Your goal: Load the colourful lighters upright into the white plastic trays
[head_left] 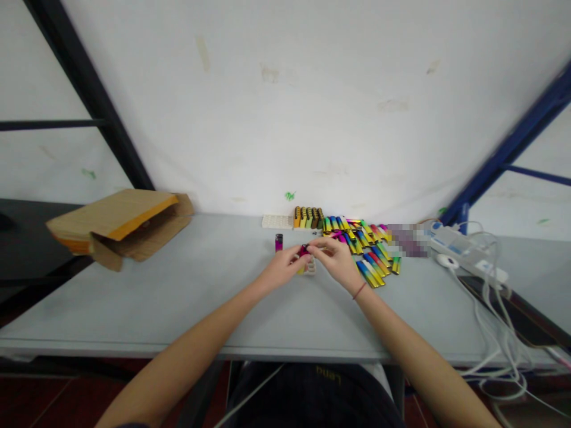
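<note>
Near the middle of the table, my left hand (282, 266) is closed round a dark pink lighter (304, 250), which the fingers partly cover. My right hand (335, 259) pinches at the black top of that lighter; whether a small part is between its fingertips cannot be made out. Just behind my left hand stands a purple lighter (279, 242) with a dark top. A small pale tray (311, 266) with something yellow in it shows below my fingers. To the right lie several shiny multicoloured metallic sleeves (370, 270), some in neat rows and others loosely heaped.
Against the wall, a white holed tray (277, 222) adjoins upright yellow and dark lighters (308, 218). An opened cardboard box (129, 223) lies at the left. A power strip (468, 252) and tangled white cables (502, 315) occupy the right side, beside a dark flat device (513, 315).
</note>
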`<state>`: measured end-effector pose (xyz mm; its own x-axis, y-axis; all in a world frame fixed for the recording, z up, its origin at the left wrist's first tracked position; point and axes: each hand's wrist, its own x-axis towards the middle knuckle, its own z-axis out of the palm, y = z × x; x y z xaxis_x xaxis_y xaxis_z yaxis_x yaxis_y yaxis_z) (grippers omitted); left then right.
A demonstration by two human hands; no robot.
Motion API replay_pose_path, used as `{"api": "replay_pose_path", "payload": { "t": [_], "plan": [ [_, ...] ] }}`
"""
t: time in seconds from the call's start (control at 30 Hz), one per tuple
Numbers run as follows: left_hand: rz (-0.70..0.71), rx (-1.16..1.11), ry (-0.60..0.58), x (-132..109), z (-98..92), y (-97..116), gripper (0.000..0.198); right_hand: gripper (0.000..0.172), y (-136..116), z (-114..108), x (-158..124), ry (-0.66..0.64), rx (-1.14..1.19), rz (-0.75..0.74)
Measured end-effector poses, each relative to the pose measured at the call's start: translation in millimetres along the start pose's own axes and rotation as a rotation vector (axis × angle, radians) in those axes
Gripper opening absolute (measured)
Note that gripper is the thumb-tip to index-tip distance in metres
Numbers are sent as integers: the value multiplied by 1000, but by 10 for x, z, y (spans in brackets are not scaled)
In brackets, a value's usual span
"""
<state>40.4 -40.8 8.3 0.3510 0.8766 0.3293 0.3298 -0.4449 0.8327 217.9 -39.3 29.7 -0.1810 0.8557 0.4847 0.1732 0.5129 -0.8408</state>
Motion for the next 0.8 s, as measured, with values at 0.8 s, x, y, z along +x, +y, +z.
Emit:
{"api": "replay_pose_path", "payload": {
  "t": [0.8],
  "plan": [
    [-34,-364,-88,-30,167,-55,42,30,300,-229,572,-179,-788,71]
  ]
}}
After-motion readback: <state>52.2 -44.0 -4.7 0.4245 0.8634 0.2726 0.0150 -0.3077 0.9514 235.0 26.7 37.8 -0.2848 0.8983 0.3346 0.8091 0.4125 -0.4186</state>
